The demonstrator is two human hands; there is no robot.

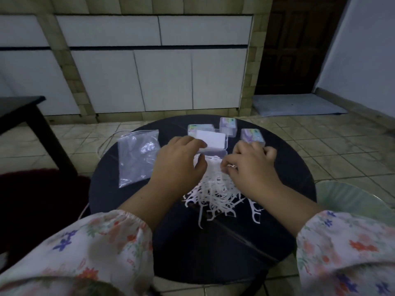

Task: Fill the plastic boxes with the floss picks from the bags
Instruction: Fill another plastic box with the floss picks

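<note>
Right grip (250, 165) pinches floss picks (215, 189) beside open box (211, 144); left grip (181, 159) relaxed.

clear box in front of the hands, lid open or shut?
Open. The clear box shows its white-lined lid swung back behind the tray; the left hand touches its edge. Fill level hidden.

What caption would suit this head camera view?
Two hands sort a floss pick pile beside an open box on a round table.
</note>
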